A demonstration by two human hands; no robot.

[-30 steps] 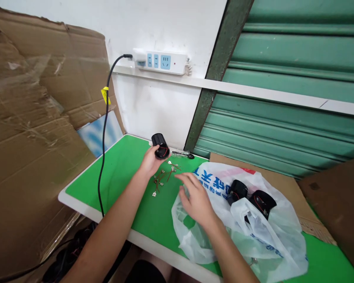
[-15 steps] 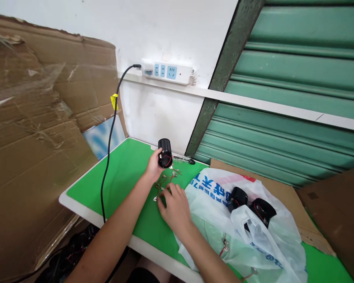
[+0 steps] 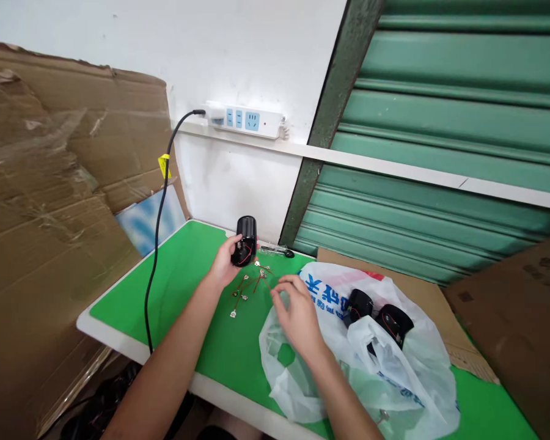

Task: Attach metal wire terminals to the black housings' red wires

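Note:
My left hand [image 3: 225, 260] is closed around a black plastic casing [image 3: 246, 241], raised over the far part of the green tabletop, its open inside showing a red wire. My right hand [image 3: 297, 308] is to the right with thumb and forefinger pinched together at the end of a thin red wire [image 3: 266, 283]. Just left of those fingers, several small metal contact pieces [image 3: 244, 297] with reddish wires lie scattered on the green surface. Two more black casings [image 3: 396, 324] rest on a white printed plastic bag [image 3: 321, 366] at the right.
A small black item in clear wrap [image 3: 278, 250] lies at the table's back edge. A black cable [image 3: 158, 244] hangs from the power strip [image 3: 245, 119] across the left side. Cardboard [image 3: 50, 244] stands at the left; a green shutter [image 3: 440, 110] is behind.
My right hand has moved right and up, off the metal contacts, with its fingertips drawn together. The plastic bag's left edge has shifted. My left hand still holds the casing.

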